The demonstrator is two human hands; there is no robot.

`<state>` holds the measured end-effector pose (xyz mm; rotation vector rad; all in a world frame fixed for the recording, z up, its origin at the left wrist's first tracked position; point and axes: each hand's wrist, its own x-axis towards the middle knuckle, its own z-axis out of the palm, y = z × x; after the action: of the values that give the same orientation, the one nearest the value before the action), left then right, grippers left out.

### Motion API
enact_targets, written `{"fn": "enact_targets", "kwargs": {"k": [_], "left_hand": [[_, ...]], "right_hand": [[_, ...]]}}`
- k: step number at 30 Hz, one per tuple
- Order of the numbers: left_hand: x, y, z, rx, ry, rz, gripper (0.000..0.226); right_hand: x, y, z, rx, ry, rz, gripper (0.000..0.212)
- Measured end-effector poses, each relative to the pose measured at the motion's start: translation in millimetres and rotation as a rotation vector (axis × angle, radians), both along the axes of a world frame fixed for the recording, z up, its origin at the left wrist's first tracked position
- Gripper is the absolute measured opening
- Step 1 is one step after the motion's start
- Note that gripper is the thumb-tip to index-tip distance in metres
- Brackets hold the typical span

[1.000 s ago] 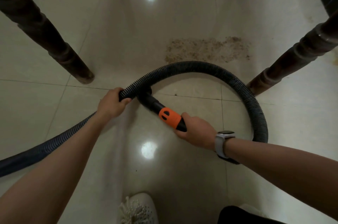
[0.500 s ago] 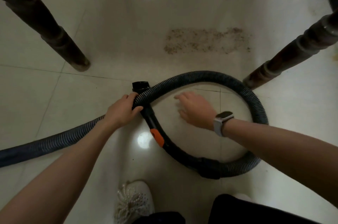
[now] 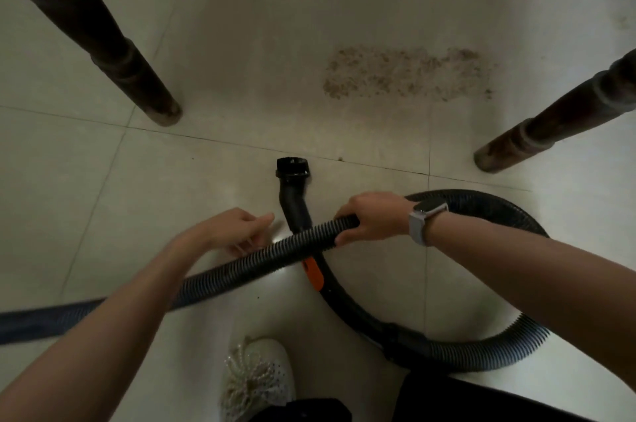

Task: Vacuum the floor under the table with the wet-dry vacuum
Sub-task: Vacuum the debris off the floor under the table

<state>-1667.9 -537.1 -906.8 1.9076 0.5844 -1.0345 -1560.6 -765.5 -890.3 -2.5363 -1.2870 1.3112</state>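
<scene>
I'm gripping the ribbed hose (image 3: 275,254) with my right hand (image 3: 373,216); my left hand (image 3: 234,230) is hovering released beside it. The nozzle (image 3: 292,168) is lying on the floor (image 3: 137,197), short of the dirt patch (image 3: 406,73).

One head-worn wide-angle view looks steeply down at the tiled floor (image 3: 213,42) from above, close over the person's forearms, which enter from the lower corners. Two dark table legs, one at upper left (image 3: 103,42) and one at right (image 3: 550,125), lean outward under the lens's distortion. A white shoe (image 3: 258,377) sits at the bottom edge, directly below the camera.
</scene>
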Motion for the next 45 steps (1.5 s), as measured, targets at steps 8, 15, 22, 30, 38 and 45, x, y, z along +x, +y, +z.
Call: {"fn": "enact_targets", "kwargs": {"k": [8, 15, 22, 30, 38, 45], "left_hand": [[25, -76, -37, 0.276, -0.246, 0.147, 0.031], [65, -95, -40, 0.027, -0.222, 0.343, 0.035], [29, -78, -41, 0.127, -0.328, 0.295, 0.018], [33, -103, 10, 0.353, -0.637, -0.536, 0.056], [45, -67, 37, 0.185, -0.623, -0.703, 0.037], [48, -13, 60, 0.349, -0.562, -0.669, 0.036]], "right_hand": [[-60, -13, -18, -0.075, 0.103, -0.247, 0.041], [-41, 8, -27, -0.097, 0.078, -0.542, 0.043], [-21, -2, -38, -0.102, 0.132, -0.775, 0.029], [46, -23, -10, 0.380, 0.295, -1.473, 0.035], [64, 12, 28, 0.723, 0.503, -1.606, 0.015], [80, 32, 49, 1.076, 0.745, -1.837, 0.025]]}}
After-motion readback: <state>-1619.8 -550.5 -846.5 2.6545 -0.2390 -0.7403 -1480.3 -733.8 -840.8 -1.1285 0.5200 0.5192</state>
